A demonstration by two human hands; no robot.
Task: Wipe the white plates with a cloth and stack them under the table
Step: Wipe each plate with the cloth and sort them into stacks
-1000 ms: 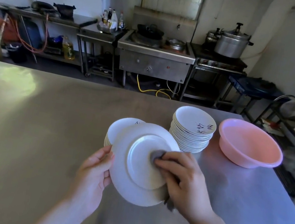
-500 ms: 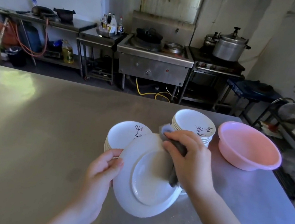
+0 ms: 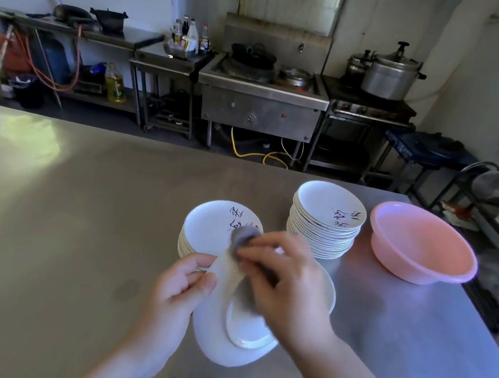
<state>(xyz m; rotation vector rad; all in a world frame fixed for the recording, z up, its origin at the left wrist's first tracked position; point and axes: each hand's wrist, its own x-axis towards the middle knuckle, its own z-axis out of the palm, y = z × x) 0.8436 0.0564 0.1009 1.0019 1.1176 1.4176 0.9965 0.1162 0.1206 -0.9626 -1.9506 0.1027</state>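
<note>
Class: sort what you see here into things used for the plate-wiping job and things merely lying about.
In use: held plate, grey cloth, left hand, right hand, short plate stack, tall plate stack.
Lying about: pink basin, pressure cooker, oil bottle.

Illegible brushed script on two stacked plates' (image 3: 330, 209) tops.

Left hand (image 3: 178, 289) holds a tilted white plate (image 3: 216, 341) while right hand (image 3: 285, 284) presses a grey cloth (image 3: 243, 237) on it.

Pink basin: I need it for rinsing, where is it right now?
In the head view, the pink basin sits on the steel table at far right, just right of the taller plate stack.
</note>
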